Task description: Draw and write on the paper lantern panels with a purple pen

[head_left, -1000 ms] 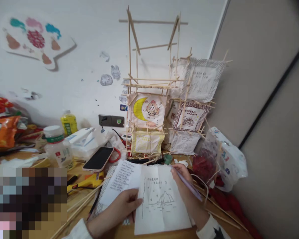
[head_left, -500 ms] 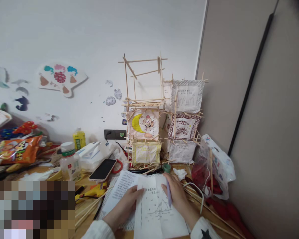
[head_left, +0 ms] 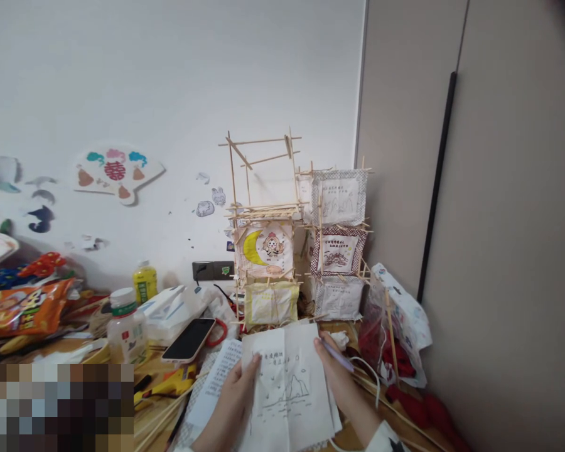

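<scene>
Currently, the drawing sheet [head_left: 287, 392] is up front at the center of the clock, tilted in both hands, its inked rock, waves and birds facing the wearer. At nine o'clock on it, the left hand [head_left: 239, 389] has its grip closed on the edge, thumb on the front; at about two o'clock, the right hand [head_left: 335, 367] pinches the opposite edge, a purple pen [head_left: 339, 358] in the same grip. More paper peeks out behind the right edge, at four o'clock

Just beyond the left hand, toward ten o'clock, a handwritten page [head_left: 216, 380] lies on a grey-patterned sheet [head_left: 195, 405]. A yellow tool [head_left: 169, 383] rests on the counter at nine o'clock, a phone [head_left: 189, 340] at ten, beside a red ring-shaped thing [head_left: 218, 334]. At three o'clock a white cable [head_left: 375, 376] loops near some thin sticks [head_left: 405, 417]

Farther back, a white-capped bottle [head_left: 128, 339] stands at ten o'clock, and a clear plastic bag [head_left: 405, 320] slumps at two. A stick frame [head_left: 263, 251] hung with decorated panels rises at twelve, more panels reaching toward one. Behind it all, a fan-shaped cutout [head_left: 117, 179] hangs on the wall [head_left: 263, 69] between ten and eleven
</scene>
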The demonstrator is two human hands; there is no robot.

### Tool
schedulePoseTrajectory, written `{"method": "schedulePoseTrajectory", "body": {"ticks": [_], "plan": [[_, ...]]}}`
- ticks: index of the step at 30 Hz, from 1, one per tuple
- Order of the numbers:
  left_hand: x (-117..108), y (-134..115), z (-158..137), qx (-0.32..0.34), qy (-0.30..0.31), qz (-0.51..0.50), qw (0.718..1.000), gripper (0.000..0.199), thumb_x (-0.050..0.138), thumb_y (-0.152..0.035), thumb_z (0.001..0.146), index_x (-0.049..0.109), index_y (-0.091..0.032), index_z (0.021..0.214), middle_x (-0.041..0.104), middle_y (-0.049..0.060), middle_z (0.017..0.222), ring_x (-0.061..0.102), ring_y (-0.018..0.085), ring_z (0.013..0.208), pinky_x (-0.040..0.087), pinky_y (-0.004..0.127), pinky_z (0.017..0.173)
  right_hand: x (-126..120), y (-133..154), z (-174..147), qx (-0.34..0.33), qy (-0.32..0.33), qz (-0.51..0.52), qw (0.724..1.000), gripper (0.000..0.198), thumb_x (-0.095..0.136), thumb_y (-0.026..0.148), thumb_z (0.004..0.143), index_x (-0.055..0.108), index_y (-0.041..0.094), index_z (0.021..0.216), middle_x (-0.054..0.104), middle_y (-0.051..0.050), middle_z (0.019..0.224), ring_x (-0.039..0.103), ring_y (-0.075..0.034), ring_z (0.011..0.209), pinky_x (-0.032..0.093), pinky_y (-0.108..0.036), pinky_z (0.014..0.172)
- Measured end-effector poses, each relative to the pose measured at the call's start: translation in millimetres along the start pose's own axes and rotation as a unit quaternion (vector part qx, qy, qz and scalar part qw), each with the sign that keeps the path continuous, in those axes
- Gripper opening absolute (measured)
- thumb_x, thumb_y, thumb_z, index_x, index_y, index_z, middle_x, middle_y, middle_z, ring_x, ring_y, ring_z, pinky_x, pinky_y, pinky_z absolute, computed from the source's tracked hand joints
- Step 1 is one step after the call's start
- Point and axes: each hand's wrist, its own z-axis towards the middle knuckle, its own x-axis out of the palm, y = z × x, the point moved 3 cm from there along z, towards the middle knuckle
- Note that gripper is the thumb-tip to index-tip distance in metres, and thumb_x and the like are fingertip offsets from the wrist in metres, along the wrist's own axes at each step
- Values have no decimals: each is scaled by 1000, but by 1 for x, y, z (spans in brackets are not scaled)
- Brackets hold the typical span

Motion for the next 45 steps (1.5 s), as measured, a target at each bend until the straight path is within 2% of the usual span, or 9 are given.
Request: {"method": "schedulePoseTrajectory", "body": {"ticks": [3,9,14,19,23,27,33,40,45], "plan": [[0,2,-3,-18,-3,-14,1000,53,75,-48,62,60,-15,101,68,14,101,63,32,97,53,37,77,4,2,-6,27,15,17,999,46,66,43,74,57,23,114,60,-8,119,54,-26,110,44,-37,91],[-8,2,4,50,-8,76,996,61,81,-55,46,65,-12,87,69,15,99,60,35,99,52,38,79,1,28,-11,38,-84,48,995,59,62,50,74,48,22,124,63,-10,114,58,-29,104,48,-39,86],[-11,-1,7,116,-37,155,980,54,77,-56,51,68,-13,84,71,12,90,63,33,92,52,36,78,5,39,-16,34,4,60,998,56,63,46,76,47,23,124,64,-9,113,58,-28,103,47,-39,88],[-18,-9,4,92,-28,169,981,59,80,-53,46,68,-13,87,71,13,90,63,34,90,53,37,77,6,28,-12,6,113,40,993,45,66,41,74,57,22,113,61,-9,118,54,-28,110,40,-41,96],[-20,-15,0,85,-10,166,982,59,79,-53,51,67,-14,93,70,13,95,62,33,95,51,40,82,9,25,-13,16,146,39,988,48,66,43,72,57,23,114,60,-8,119,53,-27,113,38,-42,98],[-17,-17,-5,110,-6,180,978,59,80,-52,49,67,-17,95,69,11,100,58,33,103,47,40,90,11,23,-15,2,133,39,990,52,68,42,71,54,23,118,60,-9,118,52,-28,113,38,-43,97],[-23,-8,5,105,-21,186,977,52,78,-53,50,69,-18,87,71,9,92,61,34,95,50,41,84,-11,16,1,-14,32,3,999,40,65,48,73,61,22,102,64,-8,105,57,-27,103,43,-38,92],[-26,-2,16,107,-27,196,974,44,75,-56,51,68,-18,72,71,7,78,62,34,92,51,38,78,0,26,-3,-10,124,-6,992,39,66,45,72,64,22,103,66,-8,104,58,-27,102,43,-40,91],[-20,-1,6,53,-12,168,984,50,73,-59,55,67,-15,77,70,7,74,64,32,82,53,35,67,2,30,-6,8,77,1,997,37,63,45,76,64,21,104,67,-9,104,60,-27,99,46,-41,87]]}}
